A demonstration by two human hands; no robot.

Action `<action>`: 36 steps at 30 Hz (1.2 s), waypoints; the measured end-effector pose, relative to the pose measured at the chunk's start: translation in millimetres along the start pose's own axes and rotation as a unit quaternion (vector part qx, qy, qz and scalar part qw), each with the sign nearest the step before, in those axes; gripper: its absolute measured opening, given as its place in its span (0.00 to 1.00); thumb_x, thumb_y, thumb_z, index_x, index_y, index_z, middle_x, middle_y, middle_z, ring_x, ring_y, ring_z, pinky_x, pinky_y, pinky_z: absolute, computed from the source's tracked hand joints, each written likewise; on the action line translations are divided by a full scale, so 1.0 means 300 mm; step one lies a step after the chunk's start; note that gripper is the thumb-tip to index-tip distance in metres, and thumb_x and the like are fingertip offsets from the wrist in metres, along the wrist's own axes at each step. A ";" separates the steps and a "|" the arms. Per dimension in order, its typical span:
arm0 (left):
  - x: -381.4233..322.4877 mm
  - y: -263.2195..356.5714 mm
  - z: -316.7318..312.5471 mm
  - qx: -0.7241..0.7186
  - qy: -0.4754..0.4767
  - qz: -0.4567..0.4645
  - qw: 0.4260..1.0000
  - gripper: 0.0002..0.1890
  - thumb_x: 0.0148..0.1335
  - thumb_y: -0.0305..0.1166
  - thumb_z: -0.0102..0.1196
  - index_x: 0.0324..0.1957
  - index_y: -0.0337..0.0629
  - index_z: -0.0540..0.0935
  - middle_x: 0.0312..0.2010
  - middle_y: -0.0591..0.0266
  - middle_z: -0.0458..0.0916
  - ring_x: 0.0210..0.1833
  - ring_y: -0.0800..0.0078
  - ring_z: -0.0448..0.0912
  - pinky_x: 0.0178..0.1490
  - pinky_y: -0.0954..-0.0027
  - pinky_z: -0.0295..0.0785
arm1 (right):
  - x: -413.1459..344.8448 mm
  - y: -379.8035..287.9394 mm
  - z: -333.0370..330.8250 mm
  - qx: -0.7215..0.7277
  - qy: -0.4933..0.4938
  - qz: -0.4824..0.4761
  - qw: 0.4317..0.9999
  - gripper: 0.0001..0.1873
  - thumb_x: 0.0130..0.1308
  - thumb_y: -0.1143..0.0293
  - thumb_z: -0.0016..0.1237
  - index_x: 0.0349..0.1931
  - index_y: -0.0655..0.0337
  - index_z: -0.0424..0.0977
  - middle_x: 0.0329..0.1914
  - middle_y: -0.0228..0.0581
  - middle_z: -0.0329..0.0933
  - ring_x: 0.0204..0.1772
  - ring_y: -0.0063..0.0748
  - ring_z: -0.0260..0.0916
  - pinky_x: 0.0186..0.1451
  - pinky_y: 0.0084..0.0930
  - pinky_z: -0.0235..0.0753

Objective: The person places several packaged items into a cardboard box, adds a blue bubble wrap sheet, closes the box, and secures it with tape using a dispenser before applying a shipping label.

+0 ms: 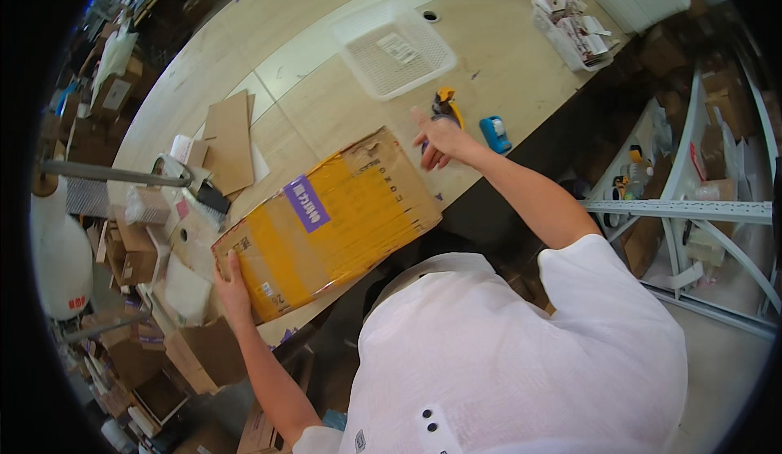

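Note:
A closed cardboard box (pixel 354 215) with wide yellow tape and a purple printed strip lies along the table's near edge. My left hand (pixel 234 286) rests against its left end, thumb on the top face and the other fingers at the side, partly hidden. Just off the box's far right corner is my right hand (pixel 441 142), its index finger pointing outward and the others loosely curled. Right behind that hand sits a yellow tape dispenser (pixel 447 100), partly covered by it; whether the fingers touch it I cannot tell. A blue tape dispenser (pixel 495 134) lies to the right.
On the wooden table (pixel 287 111) stand a white plastic basket (pixel 400 81) and, at right, a basket of small packets (pixel 565 50). Flat cardboard pieces (pixel 229 139) lie behind the box. A metal arm (pixel 116 171) reaches in from the left. White metal shelving (pixel 684 209) stands at right.

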State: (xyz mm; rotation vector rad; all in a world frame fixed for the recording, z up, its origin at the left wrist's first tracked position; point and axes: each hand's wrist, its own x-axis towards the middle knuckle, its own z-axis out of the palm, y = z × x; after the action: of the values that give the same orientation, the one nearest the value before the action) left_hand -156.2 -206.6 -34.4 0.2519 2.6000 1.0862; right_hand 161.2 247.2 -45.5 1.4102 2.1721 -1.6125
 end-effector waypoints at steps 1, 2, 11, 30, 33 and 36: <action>-0.014 0.021 0.003 -0.002 -0.006 0.009 1.000 0.47 0.69 0.65 0.56 0.73 0.33 0.68 0.66 0.46 0.76 0.66 0.58 0.75 0.69 0.60 0.67 | 0.024 0.027 -0.037 0.053 0.055 0.022 0.997 0.45 0.74 0.28 0.34 0.46 0.71 0.80 0.31 0.52 0.84 0.35 0.45 0.84 0.41 0.37 0.81; -0.020 0.059 0.009 -0.003 -0.011 0.022 1.000 0.46 0.70 0.64 0.56 0.73 0.32 0.68 0.65 0.45 0.77 0.66 0.57 0.75 0.69 0.60 0.68 | 0.121 0.178 -0.076 -0.149 0.212 -0.020 0.966 0.37 0.73 0.35 0.44 0.51 0.69 0.78 0.35 0.54 0.85 0.42 0.50 0.84 0.47 0.43 0.81; -0.043 0.070 -0.016 0.081 0.060 -0.017 0.995 0.49 0.68 0.64 0.59 0.76 0.32 0.64 0.72 0.41 0.68 0.76 0.52 0.65 0.75 0.56 0.60 | 0.394 0.459 -0.102 -0.028 0.076 0.135 0.988 0.18 0.59 0.60 0.63 0.33 0.71 0.79 0.25 0.48 0.84 0.23 0.39 0.83 0.26 0.33 0.83; -0.340 0.659 0.219 -0.433 -0.326 -0.029 0.840 0.20 0.77 0.47 0.55 0.42 0.38 0.83 0.29 0.73 0.78 0.30 0.86 0.72 0.34 0.79 0.68 | -0.521 -0.475 0.043 -0.167 0.039 -0.463 0.870 0.43 0.43 0.80 0.73 0.63 0.57 0.67 0.54 0.47 0.75 0.56 0.47 0.76 0.59 0.34 0.77; -0.333 0.577 0.154 -0.494 -0.308 -0.005 0.813 0.14 0.78 0.38 0.56 0.43 0.36 0.83 0.31 0.73 0.80 0.32 0.86 0.74 0.37 0.79 0.71 | -0.532 -0.540 0.148 -0.192 0.019 -0.503 0.842 0.46 0.39 0.81 0.73 0.64 0.56 0.67 0.52 0.48 0.74 0.51 0.50 0.76 0.53 0.36 0.78; -0.290 0.435 0.078 -0.448 -0.223 0.039 0.865 0.14 0.77 0.37 0.57 0.42 0.34 0.83 0.30 0.71 0.80 0.33 0.83 0.75 0.39 0.75 0.73 | -0.551 -0.653 0.278 -0.228 0.003 -0.538 0.811 0.49 0.36 0.80 0.74 0.66 0.53 0.69 0.46 0.46 0.72 0.44 0.51 0.74 0.47 0.35 0.78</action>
State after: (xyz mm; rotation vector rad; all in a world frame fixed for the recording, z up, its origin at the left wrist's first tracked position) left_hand -61.1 -124.3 62.2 0.3264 1.4871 1.8568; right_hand 82.0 77.4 148.1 -0.0581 3.2802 -1.0022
